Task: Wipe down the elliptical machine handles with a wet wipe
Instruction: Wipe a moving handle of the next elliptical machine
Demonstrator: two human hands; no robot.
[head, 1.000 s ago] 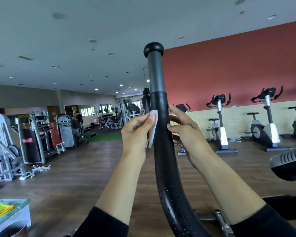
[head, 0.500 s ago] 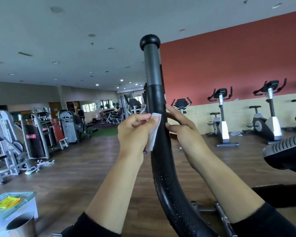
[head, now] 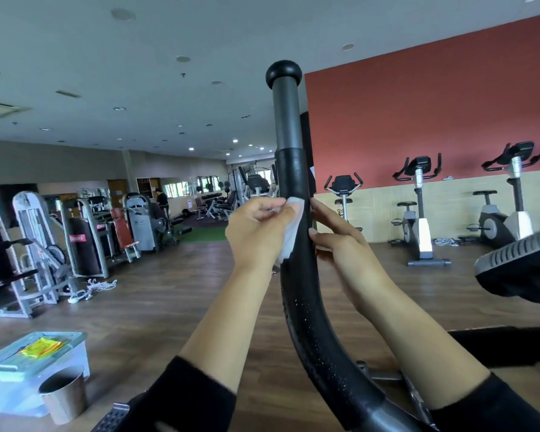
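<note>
Left fingers (head: 264, 205): curled, pinching the wipe (head: 291, 236) against the left side of the handle (head: 295, 294).
Right fingers (head: 326, 215): nearly straight, touching the handle's right side, grasping nothing.
Wipe: white, crumpled, on the black grip below the grey top section.
Hands: left hand (head: 256, 235) and right hand (head: 343, 247) flank the handle.
Floor, left: box (head: 75, 353), bin (head: 66, 400).

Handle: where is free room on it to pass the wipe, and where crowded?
Free: the grey tube between knob and foam grip; the foam below the hands. Crowded: mid-grip, where the left hand pinches the wet wipe and the right hand touches the handle.
</note>
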